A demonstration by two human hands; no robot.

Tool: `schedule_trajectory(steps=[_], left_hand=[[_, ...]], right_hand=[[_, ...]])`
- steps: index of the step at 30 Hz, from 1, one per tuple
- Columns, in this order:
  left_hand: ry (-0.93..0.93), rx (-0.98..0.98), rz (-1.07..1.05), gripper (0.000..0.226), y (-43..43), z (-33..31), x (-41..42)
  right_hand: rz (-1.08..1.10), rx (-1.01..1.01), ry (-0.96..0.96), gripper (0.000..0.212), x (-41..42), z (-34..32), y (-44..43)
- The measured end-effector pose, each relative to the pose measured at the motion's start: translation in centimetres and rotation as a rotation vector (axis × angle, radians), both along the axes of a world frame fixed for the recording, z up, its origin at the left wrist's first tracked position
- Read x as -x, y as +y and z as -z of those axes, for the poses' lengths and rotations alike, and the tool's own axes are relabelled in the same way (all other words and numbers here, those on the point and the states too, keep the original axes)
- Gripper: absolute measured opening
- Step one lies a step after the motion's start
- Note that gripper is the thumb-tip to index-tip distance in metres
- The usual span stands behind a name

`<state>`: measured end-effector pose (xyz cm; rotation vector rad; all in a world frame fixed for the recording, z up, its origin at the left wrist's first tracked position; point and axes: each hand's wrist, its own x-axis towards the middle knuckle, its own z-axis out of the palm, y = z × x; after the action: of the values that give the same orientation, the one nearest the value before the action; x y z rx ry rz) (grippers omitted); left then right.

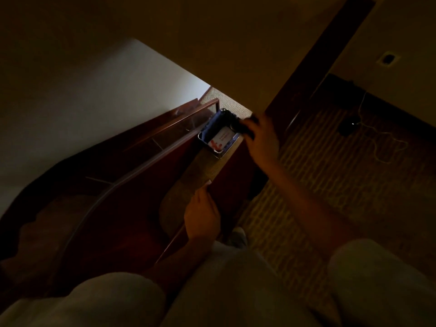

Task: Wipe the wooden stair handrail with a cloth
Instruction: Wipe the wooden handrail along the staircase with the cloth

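1. We see a dim stairwell from above. The dark reddish wooden stair handrail [151,161] runs from the landing and curves down to the lower left.
2. A small shiny metal basket [218,155] sits on a tan carpeted ledge [200,171] at the rail's upper end. A blue cloth [218,120] lies along its inner wall, beside a white card with red marks [220,139].
3. The right hand [262,135] reaches over the basket's far rim. Its fingers [247,128] bend around something dark, and we cannot tell whether they grasp it.
4. The left hand [203,215] rests on the ledge's wooden edge. We cannot tell whether its fingers are clenched or released.
5. A thin white cord [387,147] lies on the patterned carpet floor [330,175].
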<state>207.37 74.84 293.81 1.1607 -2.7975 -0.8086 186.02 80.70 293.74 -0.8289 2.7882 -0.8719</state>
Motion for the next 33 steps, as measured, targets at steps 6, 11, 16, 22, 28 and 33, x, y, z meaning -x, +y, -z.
schedule_trajectory(steps=[6, 11, 16, 22, 28, 33], left_hand=[[-0.100, -0.036, -0.052, 0.032, 0.0, -0.2, 0.0], [-0.090, -0.042, 0.004, 0.040, -0.3, -0.4, 0.0], [-0.079, -0.114, -0.021, 0.067, 0.1, -1.0, 0.0], [-0.127, -0.150, 0.001, 0.061, -0.4, -0.9, 0.0], [-0.083, -0.113, -0.029, 0.041, -0.3, -0.6, 0.0], [-0.145, -0.059, -0.046, 0.043, -0.2, 0.5, 0.2]], right_hand=[[0.884, 0.480, -0.204, 0.050, -7.7, -0.1, 0.4], [0.788, 0.543, -0.777, 0.062, -23.8, 0.3, 0.0], [1.061, 0.895, -0.653, 0.050, -14.2, -0.7, 0.1], [1.012, 1.029, -0.701, 0.078, -19.5, -0.2, 0.0], [1.030, 1.080, -0.848, 0.079, -21.7, 1.0, 0.7], [1.080, 1.222, -0.723, 0.082, -11.0, 0.2, 1.0]])
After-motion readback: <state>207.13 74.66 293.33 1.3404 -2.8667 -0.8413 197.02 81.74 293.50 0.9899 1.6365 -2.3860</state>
